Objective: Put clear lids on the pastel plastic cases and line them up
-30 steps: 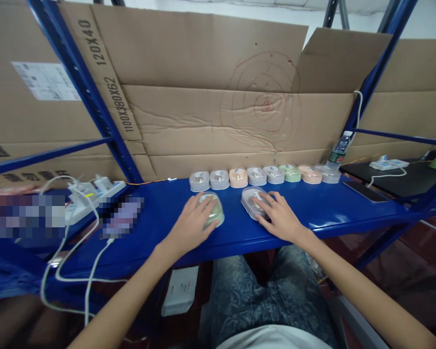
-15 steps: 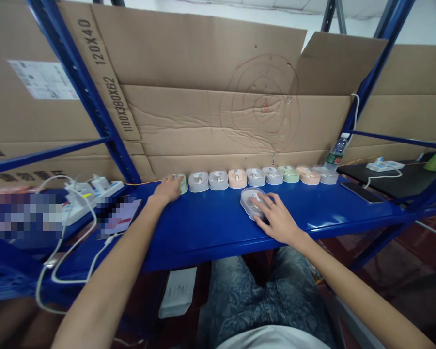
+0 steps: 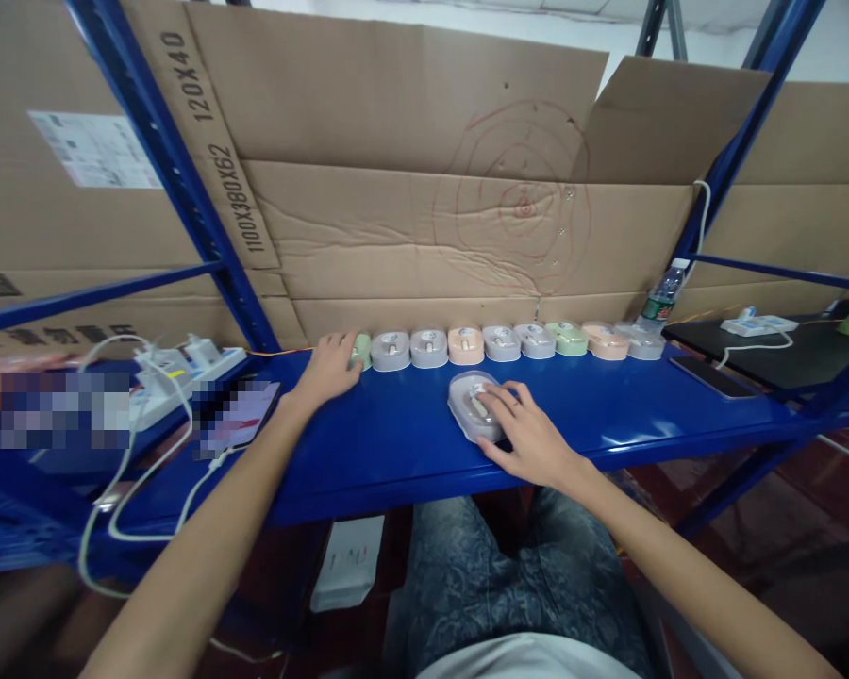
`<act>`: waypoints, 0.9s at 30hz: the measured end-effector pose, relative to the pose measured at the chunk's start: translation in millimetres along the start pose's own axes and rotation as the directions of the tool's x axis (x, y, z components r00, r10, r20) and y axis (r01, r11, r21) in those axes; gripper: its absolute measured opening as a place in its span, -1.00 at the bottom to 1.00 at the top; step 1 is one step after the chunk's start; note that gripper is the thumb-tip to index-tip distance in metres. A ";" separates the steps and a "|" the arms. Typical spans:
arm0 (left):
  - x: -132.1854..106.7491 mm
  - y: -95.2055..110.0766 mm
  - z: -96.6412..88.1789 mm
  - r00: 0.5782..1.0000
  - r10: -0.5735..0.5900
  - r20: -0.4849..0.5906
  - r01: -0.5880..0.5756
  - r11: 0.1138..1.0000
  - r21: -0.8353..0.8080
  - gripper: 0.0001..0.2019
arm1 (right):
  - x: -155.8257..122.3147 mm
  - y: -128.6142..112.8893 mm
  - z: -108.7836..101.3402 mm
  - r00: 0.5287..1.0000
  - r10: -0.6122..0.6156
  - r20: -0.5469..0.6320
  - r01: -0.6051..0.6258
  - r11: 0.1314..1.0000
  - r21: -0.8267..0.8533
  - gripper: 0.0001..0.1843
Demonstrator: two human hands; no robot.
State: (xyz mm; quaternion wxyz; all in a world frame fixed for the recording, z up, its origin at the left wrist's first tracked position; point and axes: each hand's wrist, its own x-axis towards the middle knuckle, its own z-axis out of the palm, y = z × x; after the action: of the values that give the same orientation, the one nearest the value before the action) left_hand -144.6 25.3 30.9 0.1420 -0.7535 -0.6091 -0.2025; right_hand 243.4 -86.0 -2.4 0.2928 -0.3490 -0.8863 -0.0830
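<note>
A row of small rounded cases with clear plastic covers, in grey, peach and green, runs along the back of the blue shelf (image 3: 396, 434). At the row's left end my left hand (image 3: 331, 370) is closed round a green case (image 3: 360, 351), its fingers behind and thumb in front; the hand hides part of the case. Nearer the shelf's front, a grey case (image 3: 462, 404) sits apart from the row. My right hand (image 3: 530, 429) grips it, fingertips on top and thumb at its front edge. A grey case (image 3: 391, 351) stands beside the green one.
A water bottle (image 3: 665, 294) stands behind the row's right end, with a dark phone (image 3: 712, 376) in front. To the left lie another phone (image 3: 244, 415), a power strip (image 3: 216, 366) with chargers, and white cables. Blue posts and a cardboard wall (image 3: 396, 217) enclose the shelf.
My right hand has slid the grey case left and slightly nearer me. My left hand has shifted a little on the green case, uncovering its right side. The view has shifted slightly.
</note>
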 end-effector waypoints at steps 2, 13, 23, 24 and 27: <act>-25.1 36.6 -14.9 0.996 0.017 -0.084 -0.020 0.999 -0.042 -0.45 | 10.1 -17.8 4.5 0.999 -0.034 0.020 0.033 0.997 0.066 -0.30; -110.6 145.2 -44.8 0.988 -0.109 0.108 0.084 0.973 0.214 -0.35 | 25.6 -42.4 21.7 0.994 0.012 0.111 -0.052 0.931 0.361 -0.20; -60.9 44.3 -55.6 0.923 -0.384 0.028 0.378 0.918 0.120 -0.26 | 19.5 -36.2 21.8 0.976 0.051 0.210 -0.105 0.960 0.258 -0.21; -51.8 27.2 -59.7 0.903 -0.429 0.000 0.427 0.900 0.091 -0.24 | 19.4 -36.3 22.2 0.978 0.049 0.203 -0.101 0.961 0.256 -0.22; -23.1 -20.5 -64.8 0.854 -0.515 -0.074 0.519 0.853 0.055 -0.18 | 18.8 -35.6 23.7 0.980 0.045 0.192 -0.091 0.966 0.240 -0.24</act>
State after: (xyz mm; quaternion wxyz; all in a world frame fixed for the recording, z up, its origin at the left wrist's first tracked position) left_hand -177.2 -20.0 76.0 0.1267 -0.5506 -0.7918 -0.2321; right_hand 197.7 -93.5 -8.9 0.2533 -0.3462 -0.9005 0.0711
